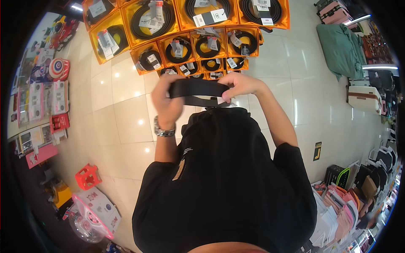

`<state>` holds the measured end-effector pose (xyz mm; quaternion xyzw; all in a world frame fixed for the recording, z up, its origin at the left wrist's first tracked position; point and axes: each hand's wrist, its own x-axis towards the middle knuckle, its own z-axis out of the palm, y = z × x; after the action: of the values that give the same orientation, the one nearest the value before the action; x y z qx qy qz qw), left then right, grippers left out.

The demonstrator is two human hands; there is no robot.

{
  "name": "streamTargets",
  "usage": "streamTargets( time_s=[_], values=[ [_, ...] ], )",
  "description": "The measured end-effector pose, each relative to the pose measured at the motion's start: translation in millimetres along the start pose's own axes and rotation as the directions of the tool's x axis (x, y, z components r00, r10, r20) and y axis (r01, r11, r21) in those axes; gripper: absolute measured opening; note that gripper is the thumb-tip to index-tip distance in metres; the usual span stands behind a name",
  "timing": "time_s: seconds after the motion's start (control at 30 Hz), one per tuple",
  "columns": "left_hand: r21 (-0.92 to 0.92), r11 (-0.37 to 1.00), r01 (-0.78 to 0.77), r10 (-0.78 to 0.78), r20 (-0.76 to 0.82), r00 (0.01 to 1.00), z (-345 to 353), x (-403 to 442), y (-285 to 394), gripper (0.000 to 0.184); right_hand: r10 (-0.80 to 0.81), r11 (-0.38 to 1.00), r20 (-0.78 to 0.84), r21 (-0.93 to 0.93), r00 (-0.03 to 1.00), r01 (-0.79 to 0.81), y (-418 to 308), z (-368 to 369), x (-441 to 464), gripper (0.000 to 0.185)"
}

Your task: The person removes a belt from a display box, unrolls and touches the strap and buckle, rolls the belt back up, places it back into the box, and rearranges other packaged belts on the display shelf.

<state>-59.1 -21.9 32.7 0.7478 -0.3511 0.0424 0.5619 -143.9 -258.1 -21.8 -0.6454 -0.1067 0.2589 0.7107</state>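
Note:
A black belt (198, 88), coiled into a loop, is held in front of my chest between both hands. My left hand (168, 99), with a metal watch on its wrist, is closed round the loop's left end and is slightly blurred. At the loop's right end my right hand (239, 85) pinches the belt between thumb and fingers, beside a small white tag (221, 100). Just beyond my hands, coiled black belts with paper tags lie in orange boxes (179, 50).
On the left stand shelves with toys and boxed goods (59, 95), a red stool (88, 177) and a pink-and-white box (97, 211). To the right are a green cover (341, 48), a cream suitcase (363, 99) and stacked bags (337, 206). Tiled floor (126, 126) surrounds me.

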Motion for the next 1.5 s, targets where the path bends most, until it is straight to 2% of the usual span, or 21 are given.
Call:
streamTargets(
  time_s=[0.03, 0.1, 0.13, 0.37, 0.4, 0.43, 0.47, 0.5, 0.57, 0.63, 0.7, 0.77, 0.83, 0.9, 0.97, 1.0, 1.13, 1.2, 1.27, 1.43, 1.5],
  values=[
    [-0.036, 0.999, -0.014, 0.011, -0.084, 0.996, -6.5, 3.5, -5.3, 0.021, 0.001, 1.000, -0.002, -0.001, 1.000, -0.001, 9.1, -4.3, -5.9, 0.022],
    [-0.049, 0.998, 0.033, -0.039, -0.130, 0.991, -24.7, 5.9, -5.3, 0.021, -0.023, 0.981, -0.206, -0.192, 0.978, -0.018, 21.4, -10.7, -15.6, 0.021],
    [-0.067, 0.998, 0.014, -0.025, -0.170, 0.985, -28.7, 7.0, -6.4, 0.023, -0.090, 0.924, -0.237, -0.383, 0.967, -0.008, 25.5, -12.5, -18.8, 0.023],
    [-0.068, 0.994, 0.084, -0.096, -0.203, 0.974, -39.8, 1.4, -26.6, 0.024, 0.015, 0.930, -0.398, -0.332, 0.917, -0.160, 4.2, -8.8, -47.3, 0.036],
    [-0.061, 0.988, 0.139, -0.147, -0.167, 0.975, -39.0, 3.5, -27.7, 0.024, 0.016, 0.929, -0.400, -0.332, 0.917, -0.161, 1.0, -7.8, -49.3, 0.036],
    [-0.051, 0.980, 0.193, -0.199, -0.133, 0.971, -38.1, 4.6, -27.7, 0.025, -0.088, 0.941, -0.433, -0.330, 0.897, -0.067, -1.5, -5.2, -51.1, 0.038],
    [0.054, 0.984, 0.169, -0.164, -0.084, 0.983, -36.6, 4.2, -26.0, 0.027, -0.189, 0.943, -0.465, -0.332, 0.865, 0.028, -5.3, -1.7, -52.8, 0.040],
    [0.158, 0.978, 0.138, -0.135, -0.031, 0.990, -33.1, 4.5, -21.5, 0.028, -0.188, 0.943, -0.464, -0.331, 0.866, 0.027, -18.4, 3.6, -53.8, 0.040],
    [0.095, 0.995, 0.028, -0.044, 0.174, 0.984, -16.9, 4.6, -2.2, 0.030, -0.175, 0.915, -0.475, -0.403, 0.863, -0.036, -53.6, 19.5, -51.6, 0.044],
    [0.058, 0.997, 0.056, -0.073, 0.339, 0.938, -7.5, 4.6, 12.9, 0.033, -0.254, 0.874, -0.478, -0.486, 0.841, -0.012, -70.1, 29.2, -46.4, 0.042],
    [-0.037, 0.998, 0.045, -0.023, 0.462, 0.886, -7.4, 6.5, 22.2, 0.033, -0.166, 0.841, -0.427, -0.531, 0.889, -0.098, -85.6, 32.9, -45.5, 0.042],
    [-0.110, 0.993, 0.035, 0.025, 0.504, 0.863, -12.0, 6.9, 16.2, 0.045, -0.235, 0.817, -0.391, -0.576, 0.890, -0.037, -86.1, 31.8, -45.0, 0.042],
    [-0.524, 0.809, 0.268, 0.121, 0.594, 0.795, -13.5, 3.3, 1.6, 0.061, -0.176, 0.826, -0.291, -0.564, 0.941, -0.020, -100.6, 32.8, -45.3, 0.042],
    [-0.570, 0.754, 0.327, 0.112, 0.602, 0.790, -14.5, -7.5, -13.2, 0.071, -0.234, 0.806, -0.259, -0.591, 0.937, 0.038, -103.5, 31.8, -40.8, 0.042],
    [-0.453, 0.592, 0.666, -0.041, 0.809, 0.586, -20.2, -9.8, -24.3, 0.068, -0.296, 0.781, -0.231, -0.617, 0.927, 0.096, -109.3, 32.3, -37.4, 0.043],
    [-0.562, 0.508, 0.653, 0.150, 0.804, 0.576, -13.5, -4.7, -25.6, 0.059, -0.277, 0.751, -0.208, -0.655, 0.938, 0.076, -116.3, 32.1, -36.1, 0.044],
    [-0.618, 0.345, 0.706, 0.125, 0.776, 0.618, -18.0, -6.2, -8.6, 0.041, -0.157, 0.718, -0.189, -0.696, 0.969, -0.020, -134.0, 36.0, -31.7, 0.044],
    [-0.619, 0.380, 0.687, 0.100, 0.766, 0.635, -20.6, -4.0, -6.9, 0.040, -0.147, 0.722, -0.209, -0.691, 0.967, -0.040, -131.4, 34.6, -30.3, 0.044],
    [-0.626, 0.424, 0.655, 0.039, 0.735, 0.677, -22.3, -3.9, -6.1, 0.036, -0.414, 0.687, -0.214, -0.711, 0.885, 0.150, -122.1, 32.2, -30.3, 0.041],
    [-0.718, 0.449, 0.532, 0.095, 0.630, 0.771, -14.5, -14.5, -13.2, 0.036, -0.473, 0.668, -0.362, -0.742, 0.803, 0.059, -116.3, 28.7, -39.3, 0.031],
    [-0.753, 0.430, 0.498, 0.078, 0.581, 0.810, -12.5, -16.8, -12.9, 0.030, -0.777, 0.546, -0.497, -0.838, 0.387, 0.020, -100.7, 25.6, -36.9, 0.023]
  ],
)
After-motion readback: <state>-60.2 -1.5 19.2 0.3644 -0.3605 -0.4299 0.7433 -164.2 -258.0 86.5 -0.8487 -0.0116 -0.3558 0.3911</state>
